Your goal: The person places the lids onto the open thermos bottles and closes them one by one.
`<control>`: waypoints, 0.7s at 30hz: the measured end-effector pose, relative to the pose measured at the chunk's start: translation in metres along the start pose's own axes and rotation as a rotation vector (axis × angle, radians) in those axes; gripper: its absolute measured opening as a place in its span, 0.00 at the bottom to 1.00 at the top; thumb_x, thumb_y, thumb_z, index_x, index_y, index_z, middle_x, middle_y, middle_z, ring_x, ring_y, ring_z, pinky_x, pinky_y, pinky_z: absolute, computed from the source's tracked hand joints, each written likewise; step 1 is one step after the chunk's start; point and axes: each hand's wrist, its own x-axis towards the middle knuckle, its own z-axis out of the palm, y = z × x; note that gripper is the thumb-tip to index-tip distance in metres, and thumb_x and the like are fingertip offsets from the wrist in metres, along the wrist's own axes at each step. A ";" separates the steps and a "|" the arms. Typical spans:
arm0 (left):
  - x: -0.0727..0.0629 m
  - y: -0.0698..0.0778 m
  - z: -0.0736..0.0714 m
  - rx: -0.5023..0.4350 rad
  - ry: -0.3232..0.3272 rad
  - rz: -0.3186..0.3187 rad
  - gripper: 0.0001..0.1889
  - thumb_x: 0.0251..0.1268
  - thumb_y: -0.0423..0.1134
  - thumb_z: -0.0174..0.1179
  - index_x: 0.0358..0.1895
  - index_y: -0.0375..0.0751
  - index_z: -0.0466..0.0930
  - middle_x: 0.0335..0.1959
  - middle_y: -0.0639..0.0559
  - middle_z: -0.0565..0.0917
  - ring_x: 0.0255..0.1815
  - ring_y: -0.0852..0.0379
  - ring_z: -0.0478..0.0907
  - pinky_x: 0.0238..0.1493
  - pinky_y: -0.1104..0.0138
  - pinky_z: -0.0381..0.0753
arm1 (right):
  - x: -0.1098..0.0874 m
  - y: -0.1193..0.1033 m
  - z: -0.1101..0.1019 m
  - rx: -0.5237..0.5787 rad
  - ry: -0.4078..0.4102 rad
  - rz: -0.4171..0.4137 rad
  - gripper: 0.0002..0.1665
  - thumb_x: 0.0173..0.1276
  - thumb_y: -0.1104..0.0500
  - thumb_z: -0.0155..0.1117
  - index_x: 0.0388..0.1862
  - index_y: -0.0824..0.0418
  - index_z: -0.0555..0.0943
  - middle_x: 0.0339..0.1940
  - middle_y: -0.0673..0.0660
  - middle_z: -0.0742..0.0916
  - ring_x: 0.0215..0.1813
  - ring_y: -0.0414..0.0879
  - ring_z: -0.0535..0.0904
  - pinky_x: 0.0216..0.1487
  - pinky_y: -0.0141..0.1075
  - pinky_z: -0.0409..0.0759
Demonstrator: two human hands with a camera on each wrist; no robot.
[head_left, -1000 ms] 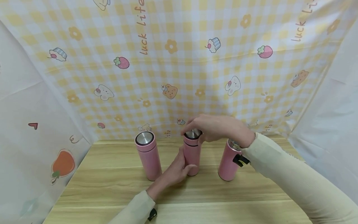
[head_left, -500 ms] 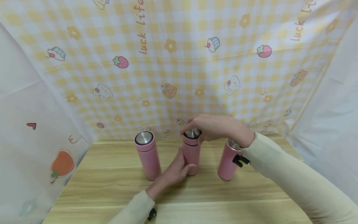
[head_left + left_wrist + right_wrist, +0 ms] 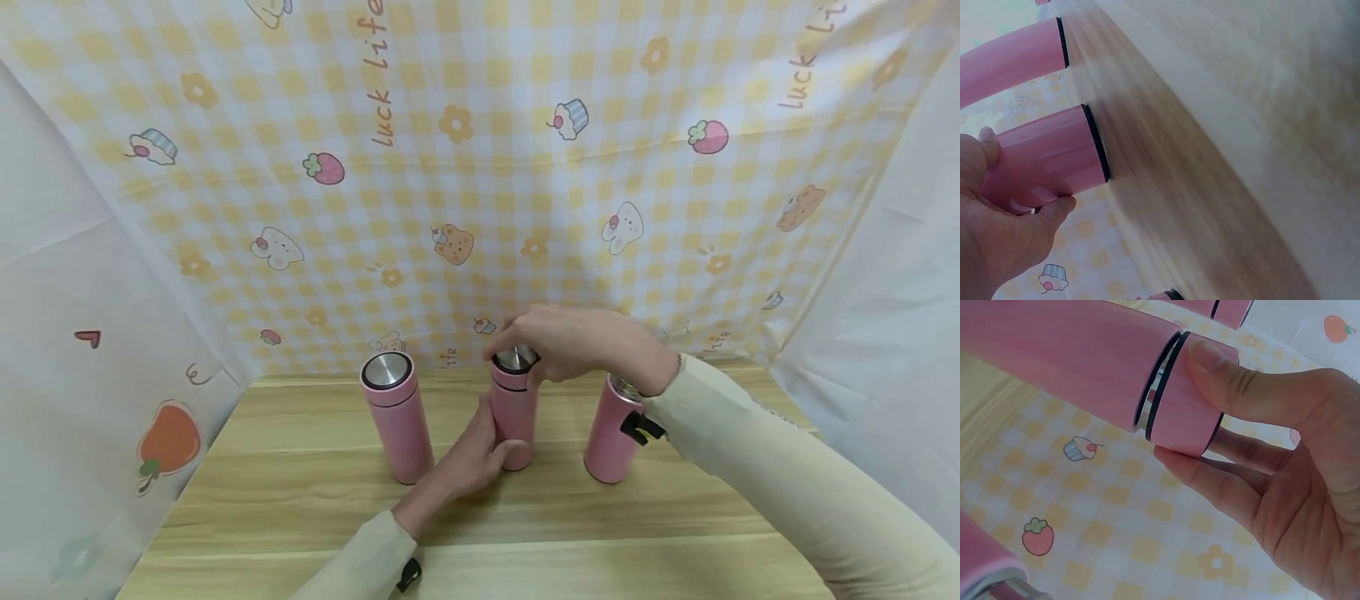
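Upright in the middle of the table stands a pink thermos (image 3: 514, 423). My left hand (image 3: 471, 454) wraps round its lower body, with fingers and thumb on opposite sides in the left wrist view. From above, my right hand (image 3: 573, 340) grips the silver-topped pink lid (image 3: 1182, 403) between thumb and fingers. A narrow gap shows between lid and body in the right wrist view, with a bit of the metal neck (image 3: 1149, 407) visible inside. To the right, a second thermos (image 3: 609, 442) has no lid on its steel mouth, partly hidden by my right wrist.
A third pink thermos (image 3: 400, 429) with its lid on stands at the left, close to my left forearm. The wooden table (image 3: 300, 500) meets a yellow checked cloth backdrop (image 3: 487, 192) behind the bottles. White sheets hang at both sides.
My right hand and wrist have shifted very slightly to the left on the lid. My left hand and the three bottles keep their places.
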 end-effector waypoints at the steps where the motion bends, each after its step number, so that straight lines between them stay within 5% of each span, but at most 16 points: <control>1: 0.000 0.000 0.000 -0.004 0.000 -0.002 0.40 0.77 0.44 0.59 0.76 0.39 0.40 0.73 0.42 0.60 0.71 0.53 0.62 0.71 0.54 0.62 | 0.000 0.000 0.000 0.000 -0.002 0.003 0.38 0.54 0.68 0.82 0.65 0.54 0.82 0.61 0.49 0.83 0.57 0.42 0.78 0.51 0.33 0.78; 21: 0.002 -0.001 0.001 -0.025 -0.002 0.032 0.38 0.76 0.41 0.59 0.75 0.38 0.41 0.72 0.42 0.60 0.72 0.53 0.61 0.72 0.54 0.61 | 0.004 -0.005 0.005 -0.011 -0.035 0.043 0.30 0.66 0.61 0.75 0.67 0.60 0.78 0.59 0.58 0.83 0.55 0.48 0.80 0.51 0.39 0.79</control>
